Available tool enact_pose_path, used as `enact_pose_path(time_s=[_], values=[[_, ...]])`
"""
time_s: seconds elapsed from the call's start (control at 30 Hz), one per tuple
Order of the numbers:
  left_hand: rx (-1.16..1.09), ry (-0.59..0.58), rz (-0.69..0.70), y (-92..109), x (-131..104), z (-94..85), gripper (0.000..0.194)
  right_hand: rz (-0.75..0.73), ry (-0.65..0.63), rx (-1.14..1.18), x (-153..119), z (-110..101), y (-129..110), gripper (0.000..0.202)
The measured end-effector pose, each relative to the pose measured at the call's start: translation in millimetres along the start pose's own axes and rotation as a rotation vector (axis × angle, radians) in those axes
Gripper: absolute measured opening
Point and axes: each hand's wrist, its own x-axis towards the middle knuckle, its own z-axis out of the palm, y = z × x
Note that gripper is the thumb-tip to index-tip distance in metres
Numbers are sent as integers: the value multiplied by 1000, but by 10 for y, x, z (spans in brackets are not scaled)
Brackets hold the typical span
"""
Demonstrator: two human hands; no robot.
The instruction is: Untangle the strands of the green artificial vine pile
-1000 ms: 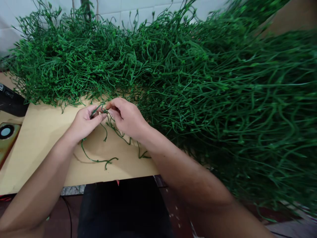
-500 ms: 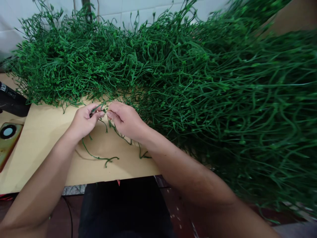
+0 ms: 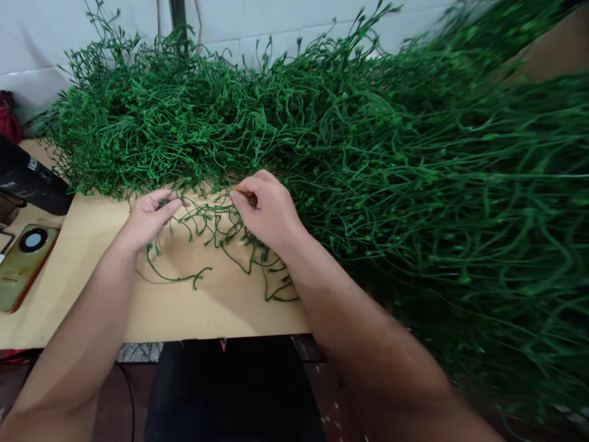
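My left hand (image 3: 155, 215) is closed in a pinch on a thin green plant stem (image 3: 195, 212), which looks like plastic and branches off to the right of the fingertips. Held apart from it, my right hand (image 3: 267, 205) has thumb and forefinger pressed together; what sits between them is too small to make out. Loose green stems lie beneath and between both hands on the tan board (image 3: 175, 313). One curved stem (image 3: 172, 279) rests alone below my left hand. Just behind the hands rises a large heap of green stems (image 3: 184, 129).
The heap fills the back and whole right side, hanging over the board's right edge. At left lie a black cylinder with white lettering (image 3: 32, 178) and a phone (image 3: 27, 264). A tiled wall (image 3: 271, 24) stands behind. Brown cardboard (image 3: 547, 52) shows at upper right.
My hands, nearly touching before, have separated: the right moved right and the left slightly left. More of the branched stem shows between them. The view has shifted a little left.
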Motion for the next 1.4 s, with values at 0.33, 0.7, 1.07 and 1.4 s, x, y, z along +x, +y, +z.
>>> enact_pose_path(time_s=[0.33, 0.7, 1.07, 1.4], values=[[20, -153, 77, 70, -80, 188, 23, -118, -325, 145, -76, 197, -104, 14], [376, -68, 155, -27, -19, 198, 16, -128, -509, 432, -46, 123, -148, 22], [89, 41, 42, 11, -26, 154, 11, -9, 29, 36, -6, -36, -36, 15], [-124, 4, -12, 19, -43, 365, 11, -93, -103, 29, -120, 128, -154, 26]])
